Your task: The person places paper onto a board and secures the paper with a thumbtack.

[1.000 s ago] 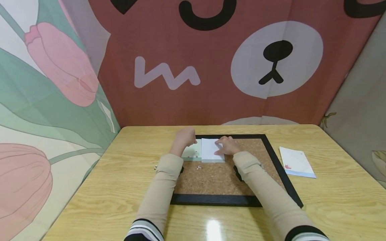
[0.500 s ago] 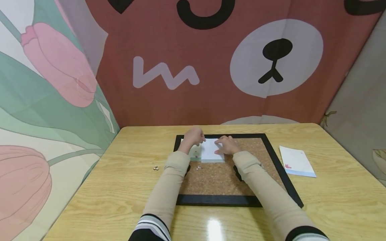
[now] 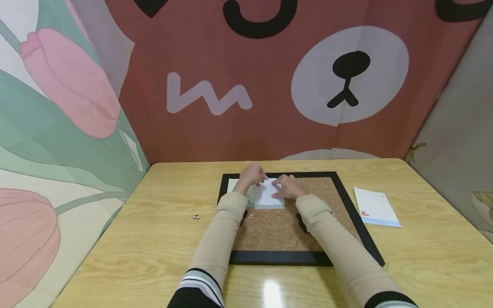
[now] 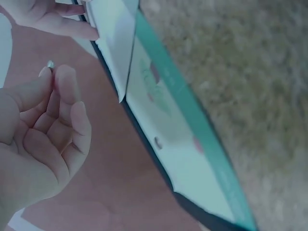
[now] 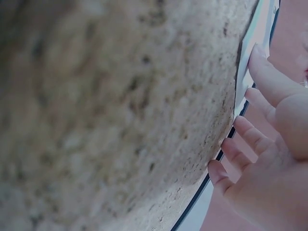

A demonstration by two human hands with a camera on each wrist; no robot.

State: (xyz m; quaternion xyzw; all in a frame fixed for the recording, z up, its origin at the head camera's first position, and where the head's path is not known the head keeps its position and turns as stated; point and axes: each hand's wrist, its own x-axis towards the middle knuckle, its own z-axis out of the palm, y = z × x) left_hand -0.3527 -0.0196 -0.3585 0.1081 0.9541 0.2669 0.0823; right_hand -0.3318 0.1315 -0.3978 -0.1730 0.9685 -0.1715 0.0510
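My left hand pinches a small shiny thumbtack between thumb and forefinger, above the top edge of a white sheet of notepaper. With fingers spread, my right hand rests on that sheet's right side, holding it against the framed corkboard. The white sheet overlaps a pale green sheet to its left, which has a darker green border. A small dark round spot shows on the green sheet; whether it is a tack I cannot tell.
Several small shiny tacks lie on the wooden table left of the board. A few tiny bright pieces sit on the cork below the sheets. Right of the board lies another notepaper sheet with a blue edge. A printed cloth hangs behind.
My left hand has moved right, from over the green sheet to the white sheet's upper left corner. The right hand keeps its place on the white sheet.
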